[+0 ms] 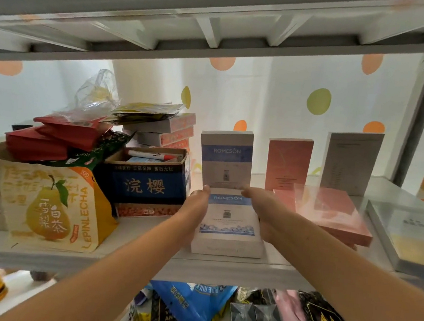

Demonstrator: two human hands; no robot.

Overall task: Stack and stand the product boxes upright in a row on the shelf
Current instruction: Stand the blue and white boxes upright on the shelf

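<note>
near the shelf's (144, 260) front edge a flat box (228, 224) lies label up. the left hand (197, 205) and right hand (265, 209) flank it, fingers straight against its left and right sides, not curled. just behind it a blue box (225, 159) stands upright. rightward along the back, a pink box (288, 165) and a grey box (349, 163) stand upright, apart.

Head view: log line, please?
left hand: against lying blue box left side | right hand: against its right side | behind: standing blue box, standing pink box, standing grey box
</note>
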